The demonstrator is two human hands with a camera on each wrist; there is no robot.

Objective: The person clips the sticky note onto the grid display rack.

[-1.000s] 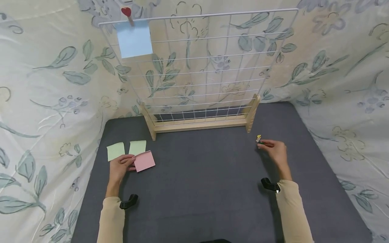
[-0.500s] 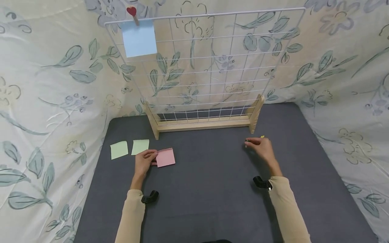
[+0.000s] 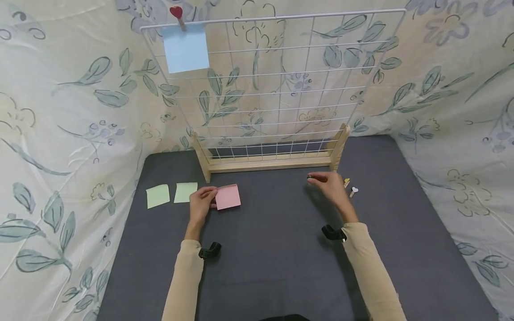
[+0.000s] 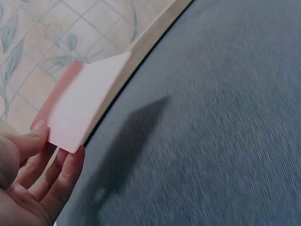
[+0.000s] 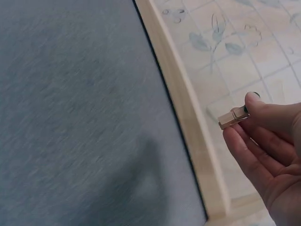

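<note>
Left grip: A person's left hand (image 3: 200, 206) pinches a pink note (image 3: 228, 197) by one edge, thumb against fingers; the opposite edge juts free toward the right hand, its shadow on the cloth below.
Right grip: The right hand (image 3: 330, 187) pinches a wooden clothespin (image 5: 230, 119) between thumb and fingers, one wooden end protruding past the fingertips.
Between the grips: A stretch of dark cloth (image 3: 269, 249) separates note from clothespin.
Outside the left grip: Two pale green notes (image 3: 158, 196) lie flat, the nearer just beside the hand.
Outside the right grip: A yellow-topped clip (image 3: 346, 183) and a white-topped clip (image 3: 353, 192) rest just beside the hand.
Beyond both grips: A wooden stand (image 3: 269, 166) holds a white wire grid (image 3: 277, 18).
</note>
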